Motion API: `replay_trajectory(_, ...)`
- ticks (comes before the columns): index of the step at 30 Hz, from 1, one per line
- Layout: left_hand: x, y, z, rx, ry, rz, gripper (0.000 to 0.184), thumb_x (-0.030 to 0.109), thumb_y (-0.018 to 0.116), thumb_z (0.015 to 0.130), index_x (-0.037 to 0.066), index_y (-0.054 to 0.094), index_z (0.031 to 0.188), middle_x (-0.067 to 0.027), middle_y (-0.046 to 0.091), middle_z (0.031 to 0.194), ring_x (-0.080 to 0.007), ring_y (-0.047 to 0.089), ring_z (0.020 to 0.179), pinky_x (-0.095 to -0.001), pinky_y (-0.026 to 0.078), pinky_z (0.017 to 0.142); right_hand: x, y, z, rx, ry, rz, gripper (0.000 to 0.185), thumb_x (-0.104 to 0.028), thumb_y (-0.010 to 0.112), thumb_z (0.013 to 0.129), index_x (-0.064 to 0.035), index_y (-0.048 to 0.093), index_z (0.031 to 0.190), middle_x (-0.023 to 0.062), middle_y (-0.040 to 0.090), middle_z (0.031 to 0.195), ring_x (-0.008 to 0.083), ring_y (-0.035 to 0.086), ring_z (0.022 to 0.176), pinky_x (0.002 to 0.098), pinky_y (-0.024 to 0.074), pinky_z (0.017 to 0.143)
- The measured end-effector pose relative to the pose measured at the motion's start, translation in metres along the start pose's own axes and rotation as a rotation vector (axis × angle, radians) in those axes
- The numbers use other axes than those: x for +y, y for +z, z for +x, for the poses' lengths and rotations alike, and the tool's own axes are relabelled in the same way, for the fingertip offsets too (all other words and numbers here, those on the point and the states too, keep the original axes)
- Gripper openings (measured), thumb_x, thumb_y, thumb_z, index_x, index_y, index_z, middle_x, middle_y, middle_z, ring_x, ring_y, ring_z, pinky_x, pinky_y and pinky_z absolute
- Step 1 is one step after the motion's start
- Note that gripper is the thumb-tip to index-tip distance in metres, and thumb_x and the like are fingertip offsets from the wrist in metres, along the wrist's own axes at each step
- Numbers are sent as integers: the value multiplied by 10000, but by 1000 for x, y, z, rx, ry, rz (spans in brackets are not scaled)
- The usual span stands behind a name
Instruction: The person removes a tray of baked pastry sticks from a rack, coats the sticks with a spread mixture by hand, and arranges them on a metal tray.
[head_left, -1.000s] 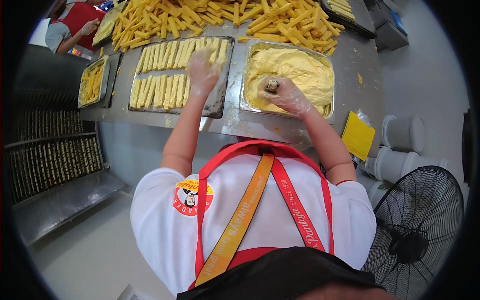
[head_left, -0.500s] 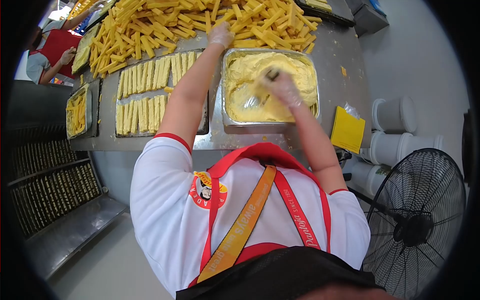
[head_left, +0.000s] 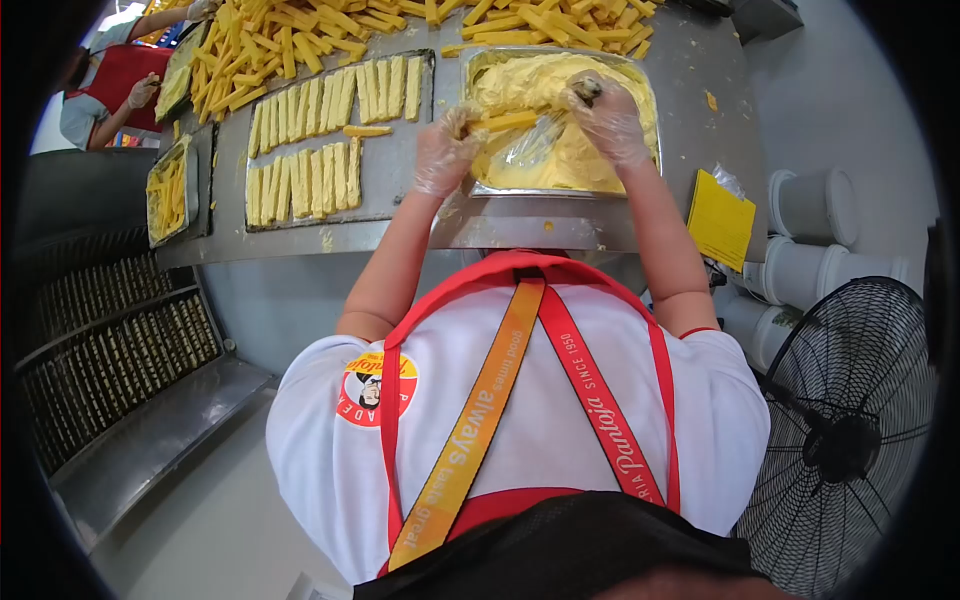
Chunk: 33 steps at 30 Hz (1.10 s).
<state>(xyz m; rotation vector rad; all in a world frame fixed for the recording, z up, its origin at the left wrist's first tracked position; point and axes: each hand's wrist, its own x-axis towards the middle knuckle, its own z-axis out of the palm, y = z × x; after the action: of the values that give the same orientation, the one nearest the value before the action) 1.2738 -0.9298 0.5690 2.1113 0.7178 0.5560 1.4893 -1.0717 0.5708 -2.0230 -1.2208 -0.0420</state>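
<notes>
My left hand (head_left: 446,152), in a clear glove, pinches a yellow stick (head_left: 507,121) by one end, its other end over the cream. Closed round a dark-ended tool handle (head_left: 587,88), my right hand (head_left: 612,125) is above the right part of a metal pan (head_left: 655,110). Pale yellow cream (head_left: 520,82) fills that pan, with a smeared thin patch in the middle. Left of it lies a dark tray (head_left: 398,187) with two rows of cream-coated sticks (head_left: 305,107). One bare stick (head_left: 367,130) rests between the rows.
A heap of yellow sticks (head_left: 290,40) covers the table's (head_left: 705,130) far side. At far left are a small pan (head_left: 188,195) and a co-worker in a red apron (head_left: 115,90). A yellow sheet (head_left: 720,220) hangs at the right edge, near white buckets (head_left: 812,205) and a fan (head_left: 840,450).
My left hand has come back from the heap to the pan's left edge with a stick. My right hand has moved up and right within the pan. The camera view has shifted.
</notes>
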Motion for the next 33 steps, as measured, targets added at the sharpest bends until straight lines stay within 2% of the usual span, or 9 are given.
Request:
replay_trajectory(3,-10,13,-10,37,11,3,308,111,708,798,48,647,1093,-124,708,926,-220,680,804,-314,528,738,-42,-12,-19,-106,427,984,196,-145,749,838,6,682,944,35,689,843,145,659,707,283,547,636)
replay_trajectory(4,-12,13,-9,16,15,83,304,123,705,791,68,642,1084,-147,696,924,-284,681,816,-344,528,738,-44,-9,-20,-106,438,988,204,-139,752,836,19,681,944,53,693,850,151,664,711,280,550,629)
replay_trajectory(9,-15,18,-12,55,49,14,262,124,675,787,69,647,1042,-152,689,896,-314,681,814,-380,527,721,6,23,-17,-69,511,806,183,-179,724,851,-23,664,923,69,704,828,139,660,715,281,523,638)
replay_trajectory(10,-17,19,-10,60,51,-19,257,124,671,785,66,650,1035,-153,688,894,-314,683,815,-386,526,718,-13,4,-12,-66,359,423,195,-182,723,854,-3,663,903,83,708,809,135,669,721,272,527,637)
replay_trajectory(16,-29,25,-4,29,-208,-163,278,191,706,747,55,714,989,-151,718,883,-273,701,787,-359,536,722,-44,13,-28,-31,331,1056,198,-202,717,852,-10,673,873,76,716,779,139,683,708,284,528,639)
replay_trajectory(21,-19,20,-5,43,-184,7,297,227,715,727,56,732,969,-143,727,860,-257,705,761,-350,540,715,5,23,-16,-51,421,592,217,-210,729,845,-8,675,901,87,705,822,128,667,720,283,525,665)
replay_trajectory(23,-14,19,-7,41,-181,35,300,236,716,726,56,733,966,-145,726,858,-261,705,762,-351,540,714,-8,22,-20,-17,363,598,227,-221,726,844,-7,679,903,84,708,808,137,669,704,288,525,666)
replay_trajectory(26,-7,18,-9,28,-201,68,300,244,716,728,53,733,958,-153,723,865,-271,705,768,-353,541,712,-51,0,-23,-102,362,1081,237,-236,724,841,-14,684,915,73,709,785,151,667,694,299,522,670)
replay_trajectory(33,-20,-5,-45,220,-112,115,232,200,722,750,55,717,931,-153,706,848,-285,694,740,-388,541,698,9,12,-11,-165,413,242,297,-303,692,817,-15,685,893,130,706,789,251,671,733,365,515,698)
